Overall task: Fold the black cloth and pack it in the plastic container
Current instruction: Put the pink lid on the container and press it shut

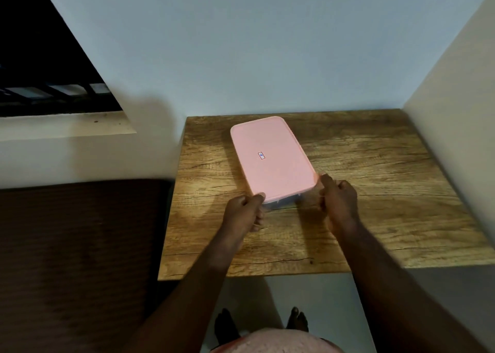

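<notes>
I stand at the near edge of the wooden table (375, 192), both bare forearms reaching forward over it toward the plastic container (281, 201). The container sits on the table, turned at an angle so that one short end faces me, and its pink lid (272, 157) covers it fully; a small label (261, 155) sits at the lid's middle. Only a strip of the clear body shows under the lid's near end.

My left hand (242, 212) is at the near left corner of the container. Its fingers are curled, the thumb lies on top of the lid's edge and the other fingers tuck beneath, so this grip is closed on the lid's corner. The wrist is straight, and the forearm runs back toward me at a slant.

My right hand (338, 198) is at the near right corner of the container. The fingers are bent in a loose fist, the fingertips touching the lid's edge; motion blur hides whether this grip truly clamps the lid or only presses against it, so I cannot tell.

The black cloth is not visible; the pink lid hides the container's inside.

Left of the table lies a dark brown bed (80, 245). My bare feet (297, 319) show on the floor below the table's near edge.
</notes>
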Tool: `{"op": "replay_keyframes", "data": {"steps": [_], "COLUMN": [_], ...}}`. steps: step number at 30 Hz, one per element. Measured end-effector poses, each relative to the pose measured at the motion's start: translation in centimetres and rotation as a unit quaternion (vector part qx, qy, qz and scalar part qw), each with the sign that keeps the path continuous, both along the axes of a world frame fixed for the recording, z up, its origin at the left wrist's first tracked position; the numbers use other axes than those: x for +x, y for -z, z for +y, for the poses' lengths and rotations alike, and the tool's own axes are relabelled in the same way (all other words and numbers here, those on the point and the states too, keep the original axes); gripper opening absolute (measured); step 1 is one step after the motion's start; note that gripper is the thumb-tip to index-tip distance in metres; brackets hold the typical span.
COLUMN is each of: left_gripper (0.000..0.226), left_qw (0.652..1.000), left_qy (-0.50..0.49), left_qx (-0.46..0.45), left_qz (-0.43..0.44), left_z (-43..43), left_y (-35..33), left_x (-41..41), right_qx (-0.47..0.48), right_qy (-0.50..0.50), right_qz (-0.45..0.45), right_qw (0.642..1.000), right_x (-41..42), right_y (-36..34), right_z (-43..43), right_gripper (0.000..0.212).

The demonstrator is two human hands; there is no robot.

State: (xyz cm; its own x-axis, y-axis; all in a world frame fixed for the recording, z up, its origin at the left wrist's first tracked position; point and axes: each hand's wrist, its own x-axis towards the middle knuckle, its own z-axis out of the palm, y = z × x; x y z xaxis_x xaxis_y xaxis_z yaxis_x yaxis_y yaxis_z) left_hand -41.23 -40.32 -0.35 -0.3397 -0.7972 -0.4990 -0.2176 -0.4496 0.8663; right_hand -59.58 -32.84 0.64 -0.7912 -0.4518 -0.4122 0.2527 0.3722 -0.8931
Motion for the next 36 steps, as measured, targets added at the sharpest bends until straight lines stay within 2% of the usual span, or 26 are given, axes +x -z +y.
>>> {"op": "replay_keyframes", "data": {"steps": [2, 4, 6, 14, 19, 22, 26, 30, 32, 36], "left_gripper": [0.028, 0.032, 0.031, 0.037, 0.038, 0.037, 0.039, 0.031, 0.033, 0.049], "left_qw": [1.0, 0.999, 0.999, 1.0, 0.999, 0.998, 0.999, 1.0, 0.999, 0.992], "left_qy": [-0.021, -0.039, -0.032, 0.008, 0.004, -0.002, -0.027, -0.008, -0.026, -0.124], "left_qx": [-0.002, -0.011, -0.02, -0.016, -0.042, -0.057, -0.039, -0.01, -0.01, -0.019], "left_qz": [-0.008, -0.013, -0.006, 0.006, -0.006, -0.01, -0.006, 0.019, 0.021, -0.007], "left_z": [-0.1, -1.0, -1.7, -1.7, -1.8, -1.7, -0.8, 0.3, 0.1, -0.5], "left_y": [0.1, 0.1, -0.1, 0.5, 0.8, 0.9, 0.7, 0.5, 0.5, 1.1], "left_x": [-0.2, 0.0, -0.2, -0.8, -0.8, -0.9, -1.1, -1.0, -0.1, 2.1], "right_qx": [0.011, 0.002, -0.004, -0.04, -0.045, -0.05, -0.03, 0.027, 0.029, -0.002], "right_qy": [-0.013, -0.097, -0.153, -0.166, -0.13, -0.126, -0.191, -0.252, -0.215, -0.05], "right_qz": [-0.004, -0.057, -0.089, -0.08, -0.097, -0.111, -0.113, -0.077, -0.063, -0.018], "right_qw": [1.0, 0.994, 0.984, 0.982, 0.986, 0.985, 0.975, 0.964, 0.974, 0.999], "right_x": [2.6, 5.5, 7.7, 9.0, 9.8, 9.6, 7.8, 3.4, 0.9, -1.3], "right_y": [0.5, 0.6, 0.6, 0.6, 0.3, 0.4, 0.7, 0.3, 0.0, 0.5], "right_z": [0.3, 0.6, 0.2, -1.5, -1.7, -1.8, -1.6, -1.2, -0.8, 0.1], "right_gripper": [0.043, 0.055, 0.058, 0.051, 0.034, 0.042, 0.046, 0.036, 0.034, 0.034]}}
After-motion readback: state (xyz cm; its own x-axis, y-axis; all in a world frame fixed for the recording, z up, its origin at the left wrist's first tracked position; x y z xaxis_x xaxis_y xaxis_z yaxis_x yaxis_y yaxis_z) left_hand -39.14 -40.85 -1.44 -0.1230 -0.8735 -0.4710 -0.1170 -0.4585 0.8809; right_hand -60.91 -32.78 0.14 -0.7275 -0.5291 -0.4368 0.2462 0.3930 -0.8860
